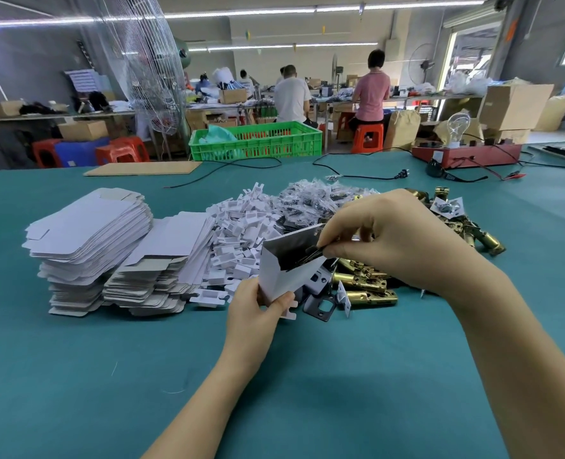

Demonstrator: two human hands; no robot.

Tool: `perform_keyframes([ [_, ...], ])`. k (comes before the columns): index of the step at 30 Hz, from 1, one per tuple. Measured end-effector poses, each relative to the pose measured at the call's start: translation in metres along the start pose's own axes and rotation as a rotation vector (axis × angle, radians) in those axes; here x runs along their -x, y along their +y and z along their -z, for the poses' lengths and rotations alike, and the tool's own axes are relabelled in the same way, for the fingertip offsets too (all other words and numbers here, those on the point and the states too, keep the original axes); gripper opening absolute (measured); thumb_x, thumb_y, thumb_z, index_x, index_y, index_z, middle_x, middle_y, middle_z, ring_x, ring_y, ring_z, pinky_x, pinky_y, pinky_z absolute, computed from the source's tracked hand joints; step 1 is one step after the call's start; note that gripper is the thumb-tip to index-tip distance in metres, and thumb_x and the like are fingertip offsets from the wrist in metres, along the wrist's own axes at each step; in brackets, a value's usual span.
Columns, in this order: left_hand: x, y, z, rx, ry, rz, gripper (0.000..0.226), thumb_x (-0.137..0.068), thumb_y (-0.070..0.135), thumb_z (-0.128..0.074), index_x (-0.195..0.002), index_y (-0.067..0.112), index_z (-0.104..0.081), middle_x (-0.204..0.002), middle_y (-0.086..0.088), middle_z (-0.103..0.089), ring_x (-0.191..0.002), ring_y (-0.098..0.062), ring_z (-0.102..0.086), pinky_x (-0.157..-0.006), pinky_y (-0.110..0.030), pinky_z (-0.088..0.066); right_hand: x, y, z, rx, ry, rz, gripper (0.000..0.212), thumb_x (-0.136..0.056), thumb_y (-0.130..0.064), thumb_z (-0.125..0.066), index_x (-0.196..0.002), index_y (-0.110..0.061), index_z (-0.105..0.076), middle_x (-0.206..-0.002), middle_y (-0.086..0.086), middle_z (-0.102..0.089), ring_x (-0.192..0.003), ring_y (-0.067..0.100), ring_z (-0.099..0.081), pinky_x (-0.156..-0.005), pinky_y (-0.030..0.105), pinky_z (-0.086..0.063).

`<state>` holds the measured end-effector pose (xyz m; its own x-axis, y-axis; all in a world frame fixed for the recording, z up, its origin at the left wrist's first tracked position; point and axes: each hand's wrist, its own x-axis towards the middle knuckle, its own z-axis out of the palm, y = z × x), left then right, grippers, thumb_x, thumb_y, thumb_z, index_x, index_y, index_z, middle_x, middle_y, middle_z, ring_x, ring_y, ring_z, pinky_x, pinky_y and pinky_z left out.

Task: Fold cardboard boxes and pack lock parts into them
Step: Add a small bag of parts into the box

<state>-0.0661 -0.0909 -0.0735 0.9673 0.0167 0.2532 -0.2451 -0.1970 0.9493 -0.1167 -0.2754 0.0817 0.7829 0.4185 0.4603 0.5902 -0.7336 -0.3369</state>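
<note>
My left hand (257, 313) grips the lower end of a small white cardboard box (286, 273), held tilted with its open mouth facing up and right. My right hand (383, 236) pinches a dark metal lock part (311, 255) at the box's mouth, partly inside it. Brass latch bodies (364, 283) lie on the teal table just right of the box. A dark strike plate (320, 304) lies below the box.
Two stacks of flat white box blanks (95, 240) stand at the left. A heap of white inserts (238, 233) and bagged small parts (311, 200) lies behind the box. Farther back are a cardboard sheet (141, 167), cables, a red tester with a bulb (460, 150) and a green crate (257, 140).
</note>
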Motion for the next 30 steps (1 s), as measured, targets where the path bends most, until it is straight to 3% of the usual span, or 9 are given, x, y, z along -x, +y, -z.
perform_keyframes([
  [3,0.000,-0.002,0.000,-0.052,0.065,-0.032,0.016,-0.087,0.013,-0.073,-0.085,0.021,-0.059,-0.094,-0.009,-0.058,-0.086,-0.021,-0.059,-0.073,-0.032,-0.050,0.000,-0.002,-0.001,0.048,-0.017,0.005,0.011,-0.082,-0.012,-0.074,-0.090,-0.019,-0.077,-0.079,-0.010,-0.070,-0.065,-0.007,-0.054,-0.064,0.003,-0.036],
  [5,0.000,-0.003,-0.001,-0.078,0.080,-0.045,0.018,-0.086,0.015,-0.073,-0.085,0.024,-0.058,-0.094,-0.006,-0.057,-0.086,-0.024,-0.057,-0.076,-0.037,-0.048,0.000,-0.004,-0.002,0.057,-0.011,-0.001,0.010,-0.084,-0.013,-0.073,-0.092,-0.018,-0.076,-0.080,-0.008,-0.071,-0.067,-0.004,-0.055,-0.064,0.004,-0.036],
  [9,-0.002,-0.005,-0.001,-0.082,0.083,-0.042,0.019,-0.086,0.017,-0.074,-0.083,0.024,-0.056,-0.091,-0.005,-0.056,-0.084,-0.021,-0.055,-0.072,-0.025,-0.045,-0.002,-0.009,-0.009,0.086,0.023,-0.004,0.012,-0.085,-0.013,-0.071,-0.095,-0.017,-0.077,-0.085,-0.003,-0.074,-0.074,0.010,-0.064,-0.071,0.013,-0.043],
  [12,-0.002,-0.005,-0.001,-0.088,0.085,-0.043,0.022,-0.086,0.016,-0.074,-0.081,0.026,-0.055,-0.089,-0.003,-0.055,-0.081,-0.019,-0.053,-0.065,-0.015,-0.041,-0.005,-0.012,-0.015,0.164,0.067,0.012,0.014,-0.089,-0.014,-0.067,-0.099,-0.016,-0.076,-0.088,-0.001,-0.074,-0.079,0.017,-0.066,-0.077,0.032,-0.049],
  [14,-0.002,-0.004,-0.001,-0.056,0.077,-0.025,0.022,-0.086,0.017,-0.074,-0.082,0.028,-0.055,-0.091,-0.004,-0.056,-0.083,-0.018,-0.055,-0.065,-0.014,-0.043,-0.005,-0.013,-0.018,0.181,0.081,0.036,0.013,-0.089,-0.013,-0.066,-0.098,-0.015,-0.076,-0.088,0.000,-0.074,-0.079,0.020,-0.066,-0.074,0.037,-0.052],
  [18,-0.001,-0.004,0.000,-0.020,0.041,0.005,0.017,-0.087,0.018,-0.073,-0.087,0.026,-0.058,-0.098,-0.007,-0.059,-0.089,-0.020,-0.058,-0.072,-0.023,-0.047,-0.005,-0.014,-0.022,0.206,0.124,0.076,0.012,-0.088,-0.012,-0.067,-0.094,-0.013,-0.077,-0.085,0.002,-0.073,-0.078,0.026,-0.066,-0.066,0.041,-0.053],
  [22,-0.002,-0.005,-0.001,0.000,-0.008,0.003,0.013,-0.087,0.015,-0.072,-0.088,0.017,-0.060,-0.096,-0.011,-0.059,-0.083,-0.021,-0.058,-0.060,-0.016,-0.043,-0.008,-0.011,-0.026,0.284,0.056,0.038,0.017,-0.093,-0.018,-0.060,-0.103,-0.018,-0.074,-0.095,0.001,-0.072,-0.089,0.026,-0.064,-0.073,0.040,-0.051],
  [26,-0.003,-0.008,-0.002,-0.032,-0.062,-0.007,0.019,-0.088,0.016,-0.072,-0.090,0.003,-0.057,-0.096,-0.018,-0.059,-0.085,-0.033,-0.058,-0.063,-0.033,-0.040,-0.008,-0.006,-0.025,0.251,0.047,0.000,0.018,-0.093,-0.018,-0.061,-0.105,-0.018,-0.074,-0.098,-0.002,-0.072,-0.092,0.023,-0.064,-0.077,0.037,-0.050],
  [30,-0.001,-0.004,-0.002,-0.039,-0.108,0.005,0.013,-0.089,0.014,-0.070,-0.093,0.011,-0.058,-0.099,-0.020,-0.059,-0.082,-0.026,-0.068,-0.054,-0.015,-0.039,-0.009,-0.003,-0.027,0.223,0.029,-0.011,0.016,-0.091,-0.019,-0.063,-0.103,-0.020,-0.074,-0.097,-0.003,-0.072,-0.091,0.022,-0.064,-0.078,0.037,-0.050],
])
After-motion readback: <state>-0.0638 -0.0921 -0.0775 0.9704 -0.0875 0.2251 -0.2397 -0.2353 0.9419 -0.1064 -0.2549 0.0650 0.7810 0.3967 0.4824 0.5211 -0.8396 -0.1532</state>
